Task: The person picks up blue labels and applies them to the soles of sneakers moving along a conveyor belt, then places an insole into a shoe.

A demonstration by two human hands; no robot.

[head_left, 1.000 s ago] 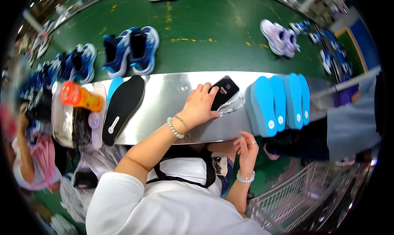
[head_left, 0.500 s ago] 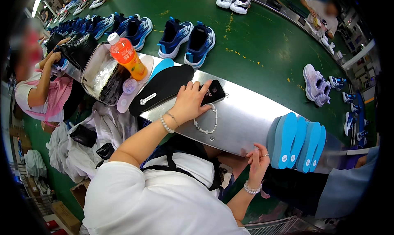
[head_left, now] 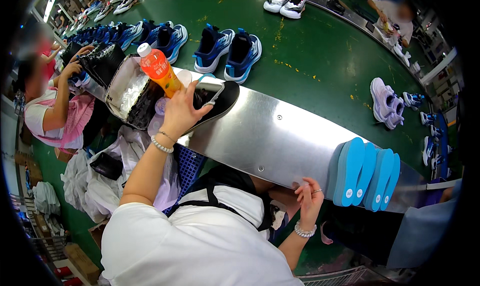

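My left hand (head_left: 182,111) is closed on a dark phone (head_left: 201,95), thumb on one side and fingers on the other, over a black insole (head_left: 226,99). The hand partly hides the phone. A pale beaded bracelet (head_left: 216,94) lies against the phone's far end. At the near edge of the metal shelf (head_left: 270,131), my right hand (head_left: 311,198) holds nothing, its fingers loosely bent and apart. To its right, several blue insoles (head_left: 351,168) stand side by side, with white round marks at their near ends.
An orange drink bottle (head_left: 159,68) stands beside an open bag (head_left: 131,93) on the left. Blue sneakers (head_left: 242,56) line the green table (head_left: 320,51), with lilac shoes (head_left: 386,103) on the right. A person in a pink apron (head_left: 75,118) works at the far left.
My left hand has moved left with the phone and bracelet, from the bare metal to above the black insole. My right hand has barely moved.
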